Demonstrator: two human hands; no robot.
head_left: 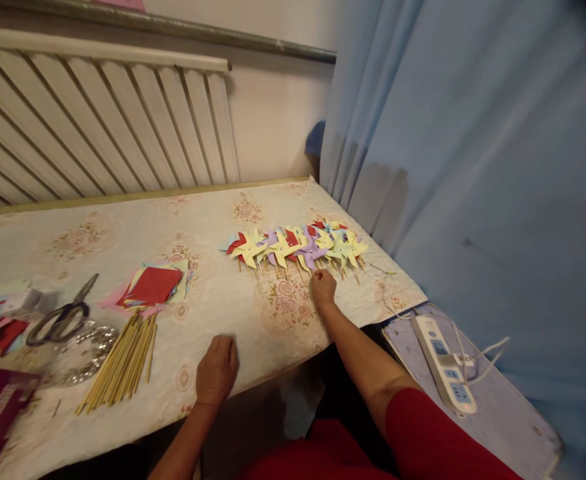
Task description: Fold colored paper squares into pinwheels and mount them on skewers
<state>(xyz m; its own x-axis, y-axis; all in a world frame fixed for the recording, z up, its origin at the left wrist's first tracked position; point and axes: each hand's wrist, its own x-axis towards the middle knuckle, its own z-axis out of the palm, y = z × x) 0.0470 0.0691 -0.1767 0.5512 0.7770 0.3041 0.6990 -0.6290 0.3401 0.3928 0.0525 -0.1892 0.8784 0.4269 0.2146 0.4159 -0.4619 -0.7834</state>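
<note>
Right hand [323, 287] is closed at the stick ends of the pinwheel row [297, 247] near the table's [207, 313] far right corner. Left hand [217, 370] rests flat, empty, at the near edge — bamboo sticks [123, 363], paper squares [153, 285] and scissors [63, 313] lie leftward.

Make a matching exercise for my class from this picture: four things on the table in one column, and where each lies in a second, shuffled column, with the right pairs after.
Things
1. scissors
2. bundle of sticks
3. row of pinwheels
4. red paper squares

Places
A. just beyond the right hand, near the curtain
B. left of the left hand, by the table's near edge
C. far left, beside the shiny pile
D. directly behind the sticks

Pairs: 1-C, 2-B, 3-A, 4-D
</note>
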